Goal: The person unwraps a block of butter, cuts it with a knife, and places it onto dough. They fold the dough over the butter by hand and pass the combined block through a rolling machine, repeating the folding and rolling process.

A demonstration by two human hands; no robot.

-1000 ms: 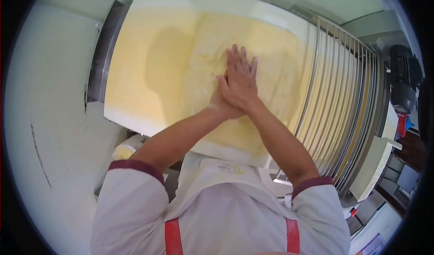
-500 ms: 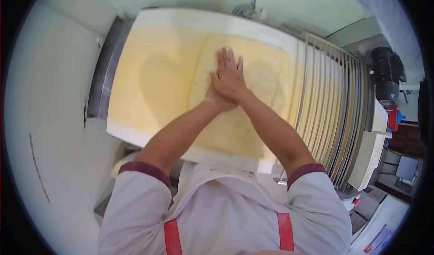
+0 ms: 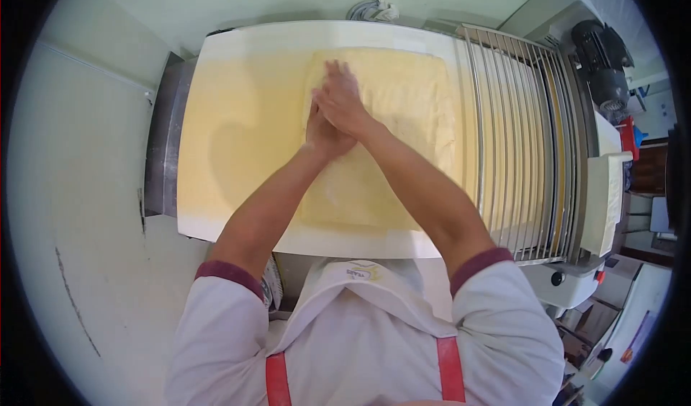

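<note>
A large, flat, pale yellow slab that looks like dough (image 3: 389, 183) lies on a white and yellow board or belt (image 3: 245, 104). My right hand (image 3: 340, 100) is on top of my left, near the slab's upper left part, its fingers stretched out and somewhat blurred. Beneath it, my left hand (image 3: 327, 132) rests against the slab, with its fingers mostly covered by the right. Shallow dents mark the slab's surface to the right of my hands.
A metal bar guard (image 3: 507, 147) stands over the surface at the right. Beyond it is a black motor (image 3: 601, 64). A grey metal edge (image 3: 169, 140) borders the left end. Behind the far edge, a coiled cable (image 3: 366, 10) hangs by the wall.
Both stacked hands have moved left across the slab, toward its left edge. The camera view has also shifted and turned slightly.
</note>
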